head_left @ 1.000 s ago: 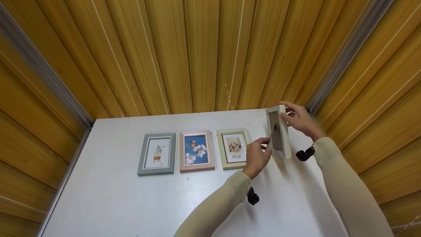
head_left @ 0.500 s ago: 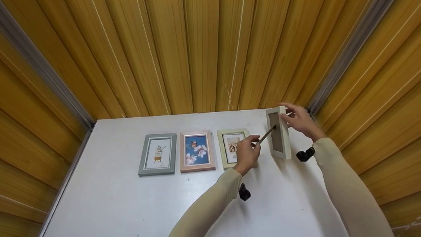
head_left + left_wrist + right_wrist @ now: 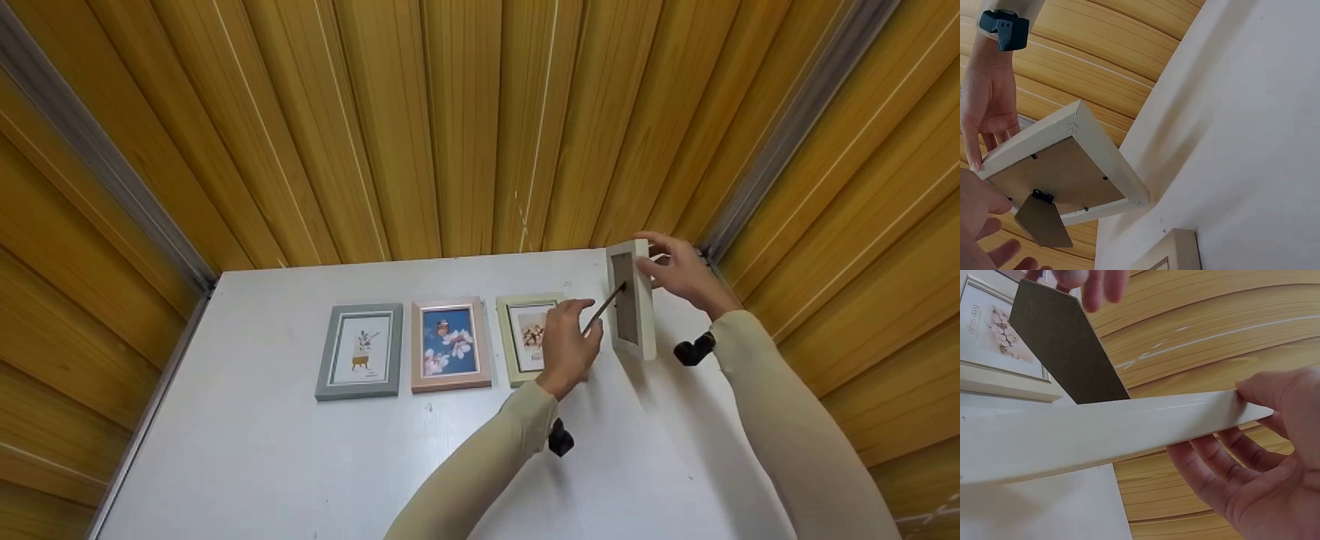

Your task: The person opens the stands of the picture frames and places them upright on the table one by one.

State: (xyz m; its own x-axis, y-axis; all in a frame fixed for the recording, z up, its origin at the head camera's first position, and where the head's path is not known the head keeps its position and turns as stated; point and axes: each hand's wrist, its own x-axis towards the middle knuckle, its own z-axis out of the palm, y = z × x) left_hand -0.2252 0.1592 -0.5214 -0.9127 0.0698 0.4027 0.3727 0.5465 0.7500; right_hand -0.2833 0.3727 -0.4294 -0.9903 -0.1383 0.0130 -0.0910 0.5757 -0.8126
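A white picture frame (image 3: pixel 643 307) stands upright near the right end of the white surface, its brown backing board (image 3: pixel 1067 174) turned toward my left hand. From that backing a brown stand leg (image 3: pixel 1044 222) sticks out at an angle, joined by a small black hinge (image 3: pixel 1042 195). My right hand (image 3: pixel 679 274) holds the frame by its upper edge, thumb on one side and fingers on the other, as the right wrist view (image 3: pixel 1275 455) shows. My left hand (image 3: pixel 570 349) is at the leg's free end, thumb and fingers spread; whether a finger touches it I cannot tell.
To the left lie three picture frames in a row: grey-green (image 3: pixel 358 352), pink (image 3: pixel 451 343) and pale green (image 3: pixel 517 330), the last partly behind my left hand. Yellow wood-look panels (image 3: pixel 457 127) rise behind the white surface (image 3: pixel 420 465) and at both sides.
My left hand moved left from the backing, swinging the stand leg outward. Its fingers, pinching the leg half a second ago, are now spread. The right hand keeps its hold.
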